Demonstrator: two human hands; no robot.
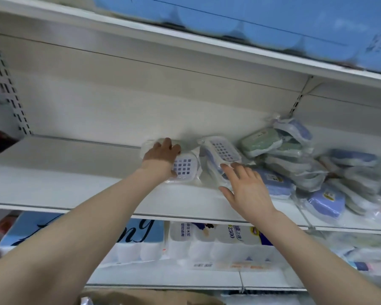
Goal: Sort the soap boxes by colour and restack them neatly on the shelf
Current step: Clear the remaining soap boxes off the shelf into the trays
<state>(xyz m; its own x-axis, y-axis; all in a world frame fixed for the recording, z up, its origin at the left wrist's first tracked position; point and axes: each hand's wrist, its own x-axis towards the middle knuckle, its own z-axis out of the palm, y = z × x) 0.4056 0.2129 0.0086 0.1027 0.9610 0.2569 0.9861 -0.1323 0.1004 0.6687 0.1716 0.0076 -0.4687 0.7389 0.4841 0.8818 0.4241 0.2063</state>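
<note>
Forearms (92, 230) are reaching up from the bottom edge toward the shelf (75, 188). Left grip (162, 156) is lying on a white box (185, 169), its fingers curling down over the far end and clamping it. That plastic-wrapped box is lying flat on the shelf, close to the back wall, with its grid-printed face showing. Right grip (246, 188) is spread apart with fingers straight, and its fingertips are touching the near edge of a blue-and-white box (223, 150). This second box is leaning tilted just beside the white one.

Further right, a green box (260, 140) is resting aslant on top of a loose pile (295, 166) of wrapped boxes. Blue boxes (326, 201) are lying jumbled along the front of the shelf toward the right edge. Motion blur is softening the whole pile, so the label print is too faint to read.

Overhead, blue packs (251, 20) are sitting on the upper shelf (119, 38). Below, paper rolls (207, 245) in white and blue wrap are filling the lower shelf (163, 280).
</note>
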